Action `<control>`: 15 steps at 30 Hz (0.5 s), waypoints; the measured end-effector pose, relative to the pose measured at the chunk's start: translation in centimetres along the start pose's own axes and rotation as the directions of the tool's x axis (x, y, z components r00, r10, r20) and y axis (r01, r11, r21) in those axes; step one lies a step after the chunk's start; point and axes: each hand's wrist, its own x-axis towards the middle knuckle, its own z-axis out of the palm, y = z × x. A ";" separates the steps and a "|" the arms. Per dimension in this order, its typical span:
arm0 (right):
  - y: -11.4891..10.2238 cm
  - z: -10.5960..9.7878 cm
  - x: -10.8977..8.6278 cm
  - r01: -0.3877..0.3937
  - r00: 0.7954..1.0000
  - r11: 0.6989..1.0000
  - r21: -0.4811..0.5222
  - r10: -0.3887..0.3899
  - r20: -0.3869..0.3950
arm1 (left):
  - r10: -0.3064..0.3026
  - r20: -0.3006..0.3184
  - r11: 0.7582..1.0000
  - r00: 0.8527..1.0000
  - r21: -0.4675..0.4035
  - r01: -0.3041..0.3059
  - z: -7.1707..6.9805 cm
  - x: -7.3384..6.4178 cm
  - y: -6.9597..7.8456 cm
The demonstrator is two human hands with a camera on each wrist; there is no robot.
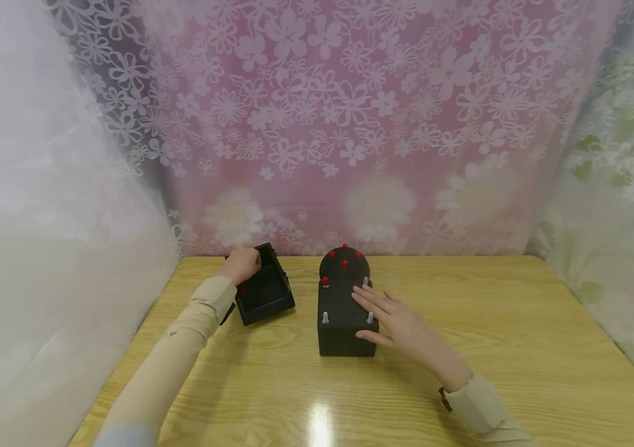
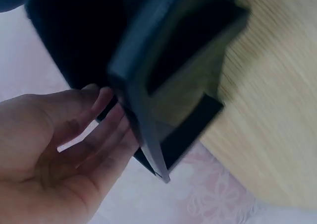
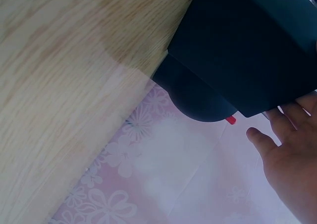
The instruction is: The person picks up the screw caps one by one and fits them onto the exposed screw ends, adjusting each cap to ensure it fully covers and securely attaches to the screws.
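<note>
My left hand (image 1: pixel 241 264) reaches down over the far left part of a black compartment tray (image 1: pixel 265 309). In the left wrist view its thumb and fingers (image 2: pixel 106 144) are bent at the tray's edge, and the black walls cover some fingertips; whether they pinch anything I cannot tell. My right hand (image 1: pixel 400 323) lies with fingers extended on the right side of a black box (image 1: pixel 344 341). Upright silver posts (image 1: pixel 325 317) stand at the box's corners, and one far corner carries a red cap (image 1: pixel 325 281).
Behind the box is a round black disc (image 1: pixel 330 270) with several red caps on it. A bit of red shows inside the tray's left side. The wooden table (image 1: pixel 462 298) ends at a pink floral curtain (image 1: pixel 350 155), with pale sheets at both sides.
</note>
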 end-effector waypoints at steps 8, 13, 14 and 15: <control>0.1 0.2 0.0 -0.012 1.000 1.000 0.000 0.012 0.014 | 0.023 0.101 0.984 0.995 0.175 -0.041 0.5 0.8 -0.7; 0.1 0.1 0.0 -0.023 0.999 1.000 0.004 0.022 0.025 | 0.000 0.170 0.956 0.985 0.288 -0.049 0.9 1.4 -0.9; 0.0 0.1 -0.1 -0.024 0.999 1.000 0.005 0.024 0.028 | -0.009 0.180 0.950 0.984 0.307 -0.048 1.1 1.5 -1.0; 0.0 0.1 -0.1 -0.026 0.999 1.000 0.005 0.026 0.031 | -0.012 0.188 0.941 0.982 0.334 -0.052 1.2 1.6 -0.9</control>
